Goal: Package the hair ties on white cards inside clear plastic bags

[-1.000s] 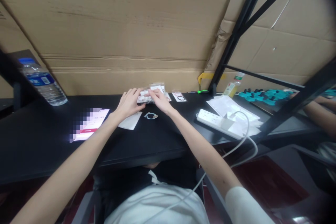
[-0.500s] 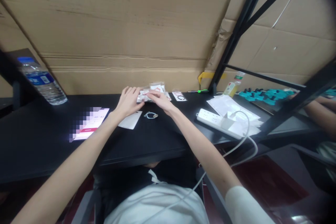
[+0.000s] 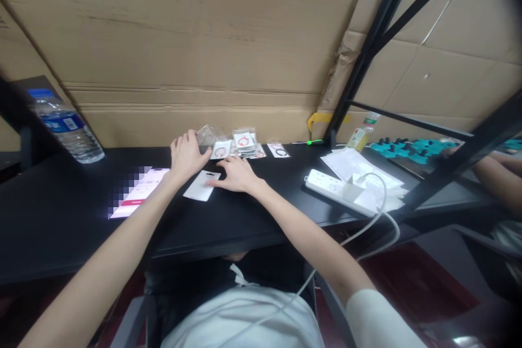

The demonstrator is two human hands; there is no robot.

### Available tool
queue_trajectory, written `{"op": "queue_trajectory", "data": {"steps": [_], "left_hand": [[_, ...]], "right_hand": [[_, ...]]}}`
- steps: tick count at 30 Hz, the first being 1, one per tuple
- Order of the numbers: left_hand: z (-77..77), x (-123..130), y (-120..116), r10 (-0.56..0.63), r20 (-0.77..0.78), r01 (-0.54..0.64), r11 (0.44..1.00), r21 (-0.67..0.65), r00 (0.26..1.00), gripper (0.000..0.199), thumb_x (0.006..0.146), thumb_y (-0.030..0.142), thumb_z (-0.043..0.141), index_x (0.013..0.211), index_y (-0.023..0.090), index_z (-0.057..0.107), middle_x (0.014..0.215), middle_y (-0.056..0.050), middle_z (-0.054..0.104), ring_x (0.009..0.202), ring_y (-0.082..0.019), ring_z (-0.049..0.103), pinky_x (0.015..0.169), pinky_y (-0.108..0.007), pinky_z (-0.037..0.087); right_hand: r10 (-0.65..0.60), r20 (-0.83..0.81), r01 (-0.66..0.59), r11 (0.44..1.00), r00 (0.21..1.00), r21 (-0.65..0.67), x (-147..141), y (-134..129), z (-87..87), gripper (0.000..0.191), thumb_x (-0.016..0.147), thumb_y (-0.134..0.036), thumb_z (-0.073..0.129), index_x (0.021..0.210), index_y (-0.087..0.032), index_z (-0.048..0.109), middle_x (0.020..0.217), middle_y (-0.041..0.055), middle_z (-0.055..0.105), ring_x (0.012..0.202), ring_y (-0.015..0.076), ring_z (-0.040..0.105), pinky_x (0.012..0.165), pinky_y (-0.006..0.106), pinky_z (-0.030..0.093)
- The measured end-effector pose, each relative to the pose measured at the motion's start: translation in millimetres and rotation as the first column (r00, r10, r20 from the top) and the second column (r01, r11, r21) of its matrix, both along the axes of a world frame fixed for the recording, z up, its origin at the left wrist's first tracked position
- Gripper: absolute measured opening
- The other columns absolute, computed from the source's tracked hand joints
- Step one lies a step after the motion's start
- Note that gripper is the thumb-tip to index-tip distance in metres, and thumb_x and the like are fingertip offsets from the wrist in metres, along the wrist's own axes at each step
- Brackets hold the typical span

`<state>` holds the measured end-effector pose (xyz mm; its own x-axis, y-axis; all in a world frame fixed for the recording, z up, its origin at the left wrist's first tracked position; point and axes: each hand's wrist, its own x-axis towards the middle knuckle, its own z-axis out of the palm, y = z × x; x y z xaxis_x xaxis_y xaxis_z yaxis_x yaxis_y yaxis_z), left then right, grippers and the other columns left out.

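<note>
My left hand (image 3: 187, 156) is open over the desk, thumb spread, beside a clear plastic bag (image 3: 207, 136); whether it touches the bag is unclear. With fingers and thumb apart, my right hand (image 3: 236, 174) is low over the desk, its thumb at the right edge of a white card (image 3: 201, 187). Whatever lies beneath its palm is hidden. Just beyond the hands, small packets with white cards and reddish rings (image 3: 243, 141) lie piled, one of them (image 3: 221, 150) at the left. Another packet (image 3: 279, 150) with a black ring lies to the right.
A lit phone (image 3: 136, 196) and a water bottle (image 3: 67, 125) are on the left. To the right are a white power strip (image 3: 338, 190) with a cable, papers (image 3: 354, 166), a drink bottle (image 3: 362, 131) and teal items (image 3: 416, 148). Another person's arm (image 3: 493, 174) shows at far right.
My left hand has moved left, off the packets, and the clear bag now shows. My right hand has come nearer and lower, over the place where a small light-blue cord lay; the cord is now hidden.
</note>
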<state>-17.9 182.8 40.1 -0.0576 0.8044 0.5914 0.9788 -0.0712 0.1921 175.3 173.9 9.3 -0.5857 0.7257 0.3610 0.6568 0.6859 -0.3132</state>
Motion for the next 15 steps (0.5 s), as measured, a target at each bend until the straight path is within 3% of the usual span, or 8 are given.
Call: {"op": "queue_trajectory", "data": {"steps": [2,5,10,15], "left_hand": [[-2.5,1,0,-0.011,-0.006,0.011,1.0,0.002,1.0,0.061,0.089,0.05,0.058,0.136,0.011,0.053,0.128,-0.024,0.07,0.124,-0.045,0.064,0.111,-0.058,0.044],[-5.6,2,1,-0.018,-0.018,0.018,1.0,0.007,1.0,0.061,0.089,0.051,0.059,0.135,0.012,0.053,0.126,-0.024,0.07,0.123,-0.046,0.065,0.11,-0.059,0.045],[-8.5,2,2,-0.051,-0.042,0.051,0.999,0.002,0.998,0.06,0.09,0.051,0.06,0.135,0.011,0.053,0.127,-0.025,0.069,0.123,-0.046,0.064,0.11,-0.058,0.045],[-9.2,3,3,-0.086,-0.059,0.086,0.996,-0.01,0.994,0.059,0.09,0.051,0.06,0.135,0.014,0.053,0.126,-0.024,0.069,0.123,-0.045,0.064,0.109,-0.059,0.045]], "right_hand": [[0.014,0.061,-0.012,0.999,0.998,-0.035,-5,-2,-1.6,0.074,0.087,-0.078,0.07,0.129,-0.017,0.076,0.136,0.024,0.069,0.133,0.0473,0.057,0.109,0.065,0.042],[0.001,0.05,0.006,0.992,0.999,-0.124,-6,-1,0.0,0.066,0.083,-0.075,0.076,0.12,-0.021,0.079,0.126,0.0194,0.075,0.127,0.0453,0.063,0.105,0.061,0.046],[-0.09,-0.005,0.084,0.944,0.996,-0.318,-3,7,4.2,0.061,0.063,-0.07,0.092,0.103,-0.026,0.08,0.112,0.0126,0.081,0.114,0.0416,0.071,0.102,0.057,0.049],[-0.154,-0.021,0.132,0.905,0.988,-0.405,-4,10,6.0,0.066,0.051,-0.061,0.099,0.101,-0.025,0.075,0.118,0.0149,0.078,0.124,0.0438,0.065,0.103,0.057,0.05]]}}
